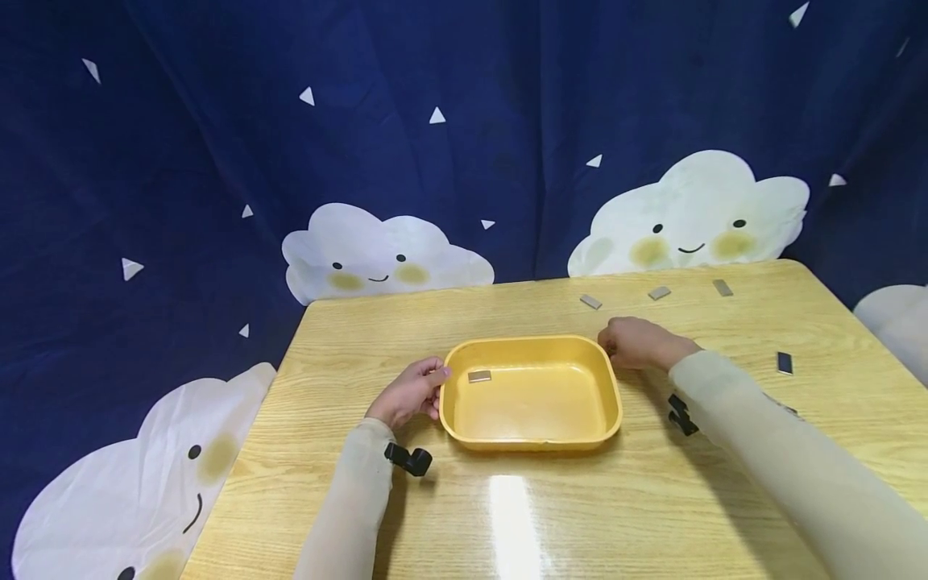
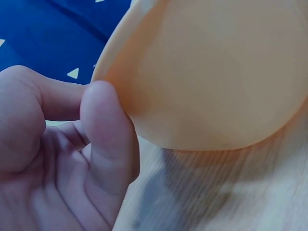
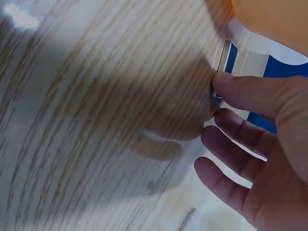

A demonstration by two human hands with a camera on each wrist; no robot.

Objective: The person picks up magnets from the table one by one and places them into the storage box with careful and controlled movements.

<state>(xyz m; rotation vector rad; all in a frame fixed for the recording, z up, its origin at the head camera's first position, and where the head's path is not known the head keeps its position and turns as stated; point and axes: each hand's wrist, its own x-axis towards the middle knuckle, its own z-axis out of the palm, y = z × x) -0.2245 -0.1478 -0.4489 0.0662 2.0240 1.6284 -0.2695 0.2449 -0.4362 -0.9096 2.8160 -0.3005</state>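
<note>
A shallow yellow tray (image 1: 532,445) with rounded corners lies on the wooden table, and a small flat grey rectangular piece (image 1: 479,376) is inside it near its left end. My left hand (image 1: 413,392) pinches the tray's left rim, thumb on the inner side, as the left wrist view also shows. Beyond the tray's right end, my right hand (image 1: 641,342) is down at the tabletop with bent fingers. In the right wrist view its thumb presses a thin rectangular piece (image 3: 222,60); the index finger is mostly hidden behind the thumb.
Three small grey pieces lie toward the table's back edge: one left (image 1: 590,301), one in the middle (image 1: 659,293), one right (image 1: 722,287). A dark piece (image 1: 785,363) lies right of my right arm. A blue curtain (image 1: 464,161) with clouds hangs behind the table.
</note>
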